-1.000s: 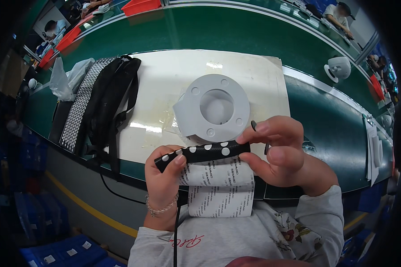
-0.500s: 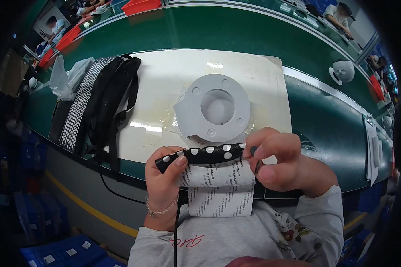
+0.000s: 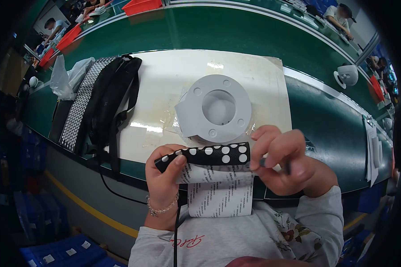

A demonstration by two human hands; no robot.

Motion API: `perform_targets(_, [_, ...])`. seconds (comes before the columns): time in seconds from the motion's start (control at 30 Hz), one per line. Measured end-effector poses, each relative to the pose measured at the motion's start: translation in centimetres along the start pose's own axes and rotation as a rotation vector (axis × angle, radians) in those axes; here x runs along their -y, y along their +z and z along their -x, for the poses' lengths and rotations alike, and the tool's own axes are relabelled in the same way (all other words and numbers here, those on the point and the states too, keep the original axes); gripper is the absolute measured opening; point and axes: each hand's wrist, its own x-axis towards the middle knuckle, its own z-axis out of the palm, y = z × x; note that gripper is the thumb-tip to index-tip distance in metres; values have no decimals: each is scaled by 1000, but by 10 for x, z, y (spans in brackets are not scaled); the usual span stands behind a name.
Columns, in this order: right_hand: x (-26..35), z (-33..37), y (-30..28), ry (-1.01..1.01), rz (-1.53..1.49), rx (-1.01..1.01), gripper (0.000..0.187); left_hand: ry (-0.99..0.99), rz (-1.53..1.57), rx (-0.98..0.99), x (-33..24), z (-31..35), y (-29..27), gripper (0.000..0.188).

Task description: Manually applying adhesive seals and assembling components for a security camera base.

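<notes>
The black dotted strip (image 3: 217, 155) is held above the near edge of the desk (image 3: 314, 115), its left end pinched in the left grip (image 3: 164, 174). Its long axis runs left to right, rising slightly rightward, and its free end is pointed at the curled right grip (image 3: 284, 160), just beside it; whether a dark piece (image 3: 288, 167) is pinched there cannot be told through the blur

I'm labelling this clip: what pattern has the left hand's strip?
The strip is black with round white dots, clearest in the head view.
</notes>
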Motion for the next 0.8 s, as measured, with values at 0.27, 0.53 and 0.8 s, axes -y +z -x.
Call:
perform_targets(0.27, [-39, -28, -16, 151, -84, -299, 80, 669, -771, 321, -3, -13, 9, 19])
perform_targets(0.53, [-58, -51, -21, 489, -175, -240, 74, 692, -838, 325, 6, -13, 8, 19])
perform_targets(0.8, [-54, -54, -20, 530, -201, -209, 73, 741, -828, 348, 11, -14, 1, 21])
